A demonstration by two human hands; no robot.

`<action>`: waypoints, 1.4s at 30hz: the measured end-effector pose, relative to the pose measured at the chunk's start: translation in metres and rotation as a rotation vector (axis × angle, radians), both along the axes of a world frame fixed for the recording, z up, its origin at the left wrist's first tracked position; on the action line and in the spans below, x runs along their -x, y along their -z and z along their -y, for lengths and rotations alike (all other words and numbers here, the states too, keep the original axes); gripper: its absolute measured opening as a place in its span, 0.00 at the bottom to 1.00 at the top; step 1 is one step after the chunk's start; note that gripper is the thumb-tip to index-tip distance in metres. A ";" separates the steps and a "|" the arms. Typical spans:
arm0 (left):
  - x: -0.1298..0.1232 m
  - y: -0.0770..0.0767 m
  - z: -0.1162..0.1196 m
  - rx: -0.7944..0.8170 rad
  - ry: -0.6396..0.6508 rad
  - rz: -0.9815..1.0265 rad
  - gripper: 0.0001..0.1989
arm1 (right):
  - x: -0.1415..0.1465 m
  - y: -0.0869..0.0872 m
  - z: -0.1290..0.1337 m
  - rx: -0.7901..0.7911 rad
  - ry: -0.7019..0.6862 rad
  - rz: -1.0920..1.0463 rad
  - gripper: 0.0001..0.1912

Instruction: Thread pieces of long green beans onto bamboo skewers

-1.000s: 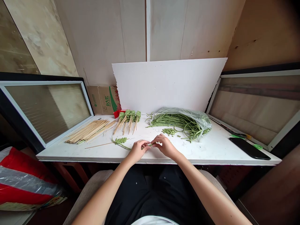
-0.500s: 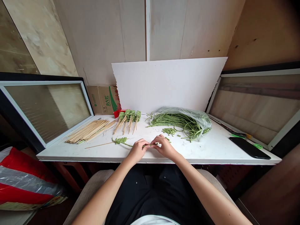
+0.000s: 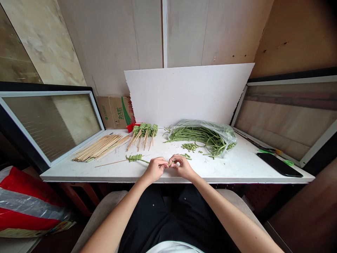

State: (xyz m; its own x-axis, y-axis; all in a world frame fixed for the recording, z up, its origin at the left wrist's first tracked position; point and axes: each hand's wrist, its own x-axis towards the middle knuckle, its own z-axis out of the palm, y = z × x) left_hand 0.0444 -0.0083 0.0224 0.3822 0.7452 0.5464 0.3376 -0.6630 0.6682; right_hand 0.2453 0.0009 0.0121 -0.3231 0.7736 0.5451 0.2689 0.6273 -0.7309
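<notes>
Near the table's front edge, my left hand [image 3: 157,168] pinches a long green bean [image 3: 144,161]. The bean runs left to a folded green bean piece [image 3: 135,157] threaded on a thin wooden skewer [image 3: 110,163]. Close beside it, fingertips almost touching, my right hand [image 3: 181,166] pinches the bean's other end. Short cut bean pieces [image 3: 187,156] lie just behind my right hand. Farther back is a small heap of bean bits [image 3: 189,147]. Long beans [image 3: 195,135] lie partly inside a clear plastic bag [image 3: 229,133].
Bare skewers [image 3: 100,147] are piled on the left of the white table [image 3: 223,172]. Behind them stand finished bean skewers [image 3: 146,130] and a cardboard box [image 3: 113,112]. A black phone [image 3: 279,164] lies at the right; a white board [image 3: 186,95] leans at the back.
My right hand has curled a little and its fingertips have shifted at the bean's end. More of the cut pieces behind it now show. The view has shifted slightly.
</notes>
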 end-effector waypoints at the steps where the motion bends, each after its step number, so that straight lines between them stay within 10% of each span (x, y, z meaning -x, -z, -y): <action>1: 0.000 -0.001 0.000 0.008 0.005 0.011 0.12 | 0.000 0.002 -0.001 0.017 -0.014 -0.021 0.03; 14: -0.001 0.000 -0.001 0.064 0.060 0.099 0.11 | 0.004 -0.002 -0.001 0.231 -0.123 -0.260 0.19; 21: 0.003 0.004 -0.003 0.013 -0.046 0.002 0.13 | -0.050 -0.024 -0.022 -0.132 0.384 0.166 0.20; 28: 0.003 0.011 -0.005 -0.048 -0.087 -0.088 0.17 | -0.104 0.000 -0.046 -0.084 0.759 0.401 0.25; 42: 0.004 0.015 -0.005 -0.029 -0.036 -0.127 0.23 | -0.090 -0.023 -0.035 0.069 0.511 0.284 0.31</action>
State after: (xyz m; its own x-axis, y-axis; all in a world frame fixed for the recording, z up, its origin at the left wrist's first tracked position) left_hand 0.0405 -0.0031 0.0078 0.4229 0.7443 0.5169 0.4424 -0.6674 0.5990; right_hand 0.3356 0.0359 0.0353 -0.0258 0.9004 0.4343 0.7160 0.3198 -0.6205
